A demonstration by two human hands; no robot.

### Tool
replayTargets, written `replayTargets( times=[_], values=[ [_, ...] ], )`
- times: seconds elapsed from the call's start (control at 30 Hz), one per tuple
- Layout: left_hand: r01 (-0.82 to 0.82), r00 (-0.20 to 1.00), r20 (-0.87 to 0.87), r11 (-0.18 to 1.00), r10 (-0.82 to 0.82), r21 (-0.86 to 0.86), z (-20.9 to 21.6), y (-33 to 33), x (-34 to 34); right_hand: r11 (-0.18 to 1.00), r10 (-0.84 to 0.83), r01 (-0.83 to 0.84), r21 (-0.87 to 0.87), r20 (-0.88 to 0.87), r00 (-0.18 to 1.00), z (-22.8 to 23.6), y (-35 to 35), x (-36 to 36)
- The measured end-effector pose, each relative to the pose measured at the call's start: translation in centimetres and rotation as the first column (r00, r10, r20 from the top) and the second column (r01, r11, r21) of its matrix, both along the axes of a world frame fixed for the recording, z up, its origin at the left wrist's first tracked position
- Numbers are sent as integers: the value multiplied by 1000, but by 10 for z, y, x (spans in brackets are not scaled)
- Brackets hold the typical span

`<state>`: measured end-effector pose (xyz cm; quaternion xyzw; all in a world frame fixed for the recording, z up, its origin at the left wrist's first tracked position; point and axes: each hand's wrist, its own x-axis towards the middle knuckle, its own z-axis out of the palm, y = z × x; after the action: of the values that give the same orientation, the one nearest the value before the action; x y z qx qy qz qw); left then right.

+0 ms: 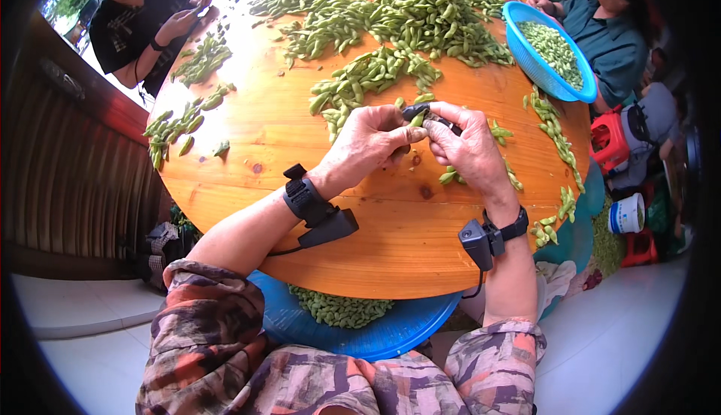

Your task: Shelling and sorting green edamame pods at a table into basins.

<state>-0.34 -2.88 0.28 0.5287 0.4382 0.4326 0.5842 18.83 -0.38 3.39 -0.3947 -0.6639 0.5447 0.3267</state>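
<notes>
Both hands meet over the middle of the round orange-brown wooden table [390,227]. Left hand [368,144] pinches one end of a green soybean pod [417,118], fingers closed on it. Right hand [469,148] is clamped on a small dark metal blade tool [437,120], its tip at the same pod, so the two hands are touching-close, working one pod between them. Black wrist-strap sensor units sit on both forearms.

Head view only: big heap of green pods [405,9] covers the far half of the table, with smaller scatters left and right of the hands. Blue plastic basin holding shelled or trimmed beans [552,51] sits at the far right rim, beside a second person in a teal shirt. Third person in black sits at far left, hands busy with their own pods. Blue round tub [360,332] with more pods sits under the near table edge.

Step judged: trimming or opening the held pod, mid-cut. Next move likely calls for steady pinch, short controlled blade stroke away from the left fingertips, then dropping the pod.
</notes>
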Motion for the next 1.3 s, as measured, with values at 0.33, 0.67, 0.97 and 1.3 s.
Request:
replayTargets(
  times=[0.33, 0.67, 0.97, 1.3],
  values=[
    [-62, 888, -390, 903, 245, 425, -8, 2, 8, 655, -269, 43, 754, 180, 946, -9, -9, -21],
    [164, 958, 209, 972, -197, 167, -11, 10, -12, 667, -158, -63, 742, 223, 962, -8, -13, -23],
    [68, 870, 493, 994, -19, -83, -1, 0, -5, 943, -239, 196, 267, 138, 961, 0, -1, -3],
    [-31, 914, 390, 977, 113, -211, -1, 3, -7, 968, -126, 101, 229, 100, 987, 1, -6, -5]
  ],
)
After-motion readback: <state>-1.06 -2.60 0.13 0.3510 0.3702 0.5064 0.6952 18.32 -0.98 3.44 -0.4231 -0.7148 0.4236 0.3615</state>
